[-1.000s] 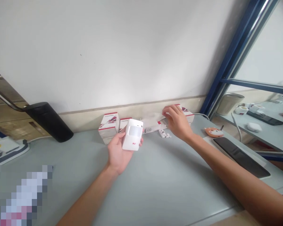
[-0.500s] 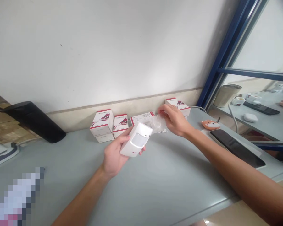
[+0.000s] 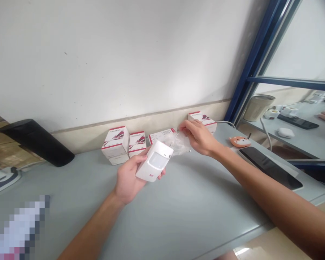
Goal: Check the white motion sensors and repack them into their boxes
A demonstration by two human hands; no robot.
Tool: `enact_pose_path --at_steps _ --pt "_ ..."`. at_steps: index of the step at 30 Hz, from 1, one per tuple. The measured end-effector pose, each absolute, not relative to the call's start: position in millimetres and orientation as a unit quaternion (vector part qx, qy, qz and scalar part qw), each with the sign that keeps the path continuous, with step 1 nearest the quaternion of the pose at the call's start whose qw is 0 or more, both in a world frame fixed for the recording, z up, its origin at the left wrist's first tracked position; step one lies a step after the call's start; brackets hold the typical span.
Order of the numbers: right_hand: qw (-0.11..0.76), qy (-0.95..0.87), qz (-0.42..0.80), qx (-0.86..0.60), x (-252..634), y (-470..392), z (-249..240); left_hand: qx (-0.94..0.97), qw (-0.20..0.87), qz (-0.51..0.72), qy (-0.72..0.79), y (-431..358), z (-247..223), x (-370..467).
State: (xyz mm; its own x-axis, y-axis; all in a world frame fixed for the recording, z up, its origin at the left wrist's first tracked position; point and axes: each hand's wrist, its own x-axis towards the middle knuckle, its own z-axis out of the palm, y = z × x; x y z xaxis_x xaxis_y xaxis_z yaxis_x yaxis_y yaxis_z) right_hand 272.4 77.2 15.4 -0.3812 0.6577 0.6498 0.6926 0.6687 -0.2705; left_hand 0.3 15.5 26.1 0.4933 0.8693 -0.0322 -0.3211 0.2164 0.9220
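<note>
A white motion sensor [image 3: 155, 161] with a rectangular lens and a small red logo lies tilted in my left hand [image 3: 130, 177]. The fingers of that hand wrap round its sides, above the grey table. My right hand [image 3: 197, 136] pinches a crumpled clear plastic bag [image 3: 180, 143] just beyond the sensor's upper end. Behind the bag a white and red box [image 3: 161, 135] lies on its side, partly covered by it. A small whitish piece [image 3: 189, 150] shows at the bag's edge; its kind is too small to make out.
Along the wall stand white and red boxes [image 3: 115, 141], with another box [image 3: 206, 121] behind my right hand. To the right lie an orange animal-faced object [image 3: 240, 141] and a black phone [image 3: 269, 167]. A black cylinder [image 3: 38, 142] leans at the left; a blue-framed mirror [image 3: 289, 81] stands right.
My right hand still pinches the plastic bag, which has shifted and spread a little. The sensor stays in my left hand. The whole view has moved slightly.
</note>
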Motion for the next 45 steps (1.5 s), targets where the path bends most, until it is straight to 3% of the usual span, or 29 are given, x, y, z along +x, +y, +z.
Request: enact_pose_path --at_steps 6,11,13,18,27,37,45 --pt "0.361 -0.839 -0.03 -0.405 270.0 76.0 14.7 0.459 0.73 0.412 0.294 15.3 28.6 0.7" --pt "0.496 -0.766 -0.077 -0.402 254.5 64.4 17.0 0.433 0.734 0.443 0.278 18.8 23.7 -3.0" --pt "0.518 -0.751 -0.035 -0.409 244.7 56.5 16.8 0.425 0.73 0.462 0.27 20.6 22.5 -3.9" --pt "0.46 -0.757 0.13 -0.445 219.4 38.7 10.9 0.415 0.711 0.498 0.273 21.3 22.7 -3.1" --pt "0.497 -0.714 0.232 -0.436 205.6 34.9 7.0 0.425 0.701 0.489 0.298 22.4 18.3 -2.5" --pt "0.504 -0.765 0.134 -0.378 202.4 33.5 -3.3 0.496 0.64 0.459 0.368 21.8 0.6 3.0" --pt "0.44 -0.842 -0.013 -0.311 200.8 35.8 -8.6 0.399 0.691 0.503 0.331 21.3 -1.6 7.7"
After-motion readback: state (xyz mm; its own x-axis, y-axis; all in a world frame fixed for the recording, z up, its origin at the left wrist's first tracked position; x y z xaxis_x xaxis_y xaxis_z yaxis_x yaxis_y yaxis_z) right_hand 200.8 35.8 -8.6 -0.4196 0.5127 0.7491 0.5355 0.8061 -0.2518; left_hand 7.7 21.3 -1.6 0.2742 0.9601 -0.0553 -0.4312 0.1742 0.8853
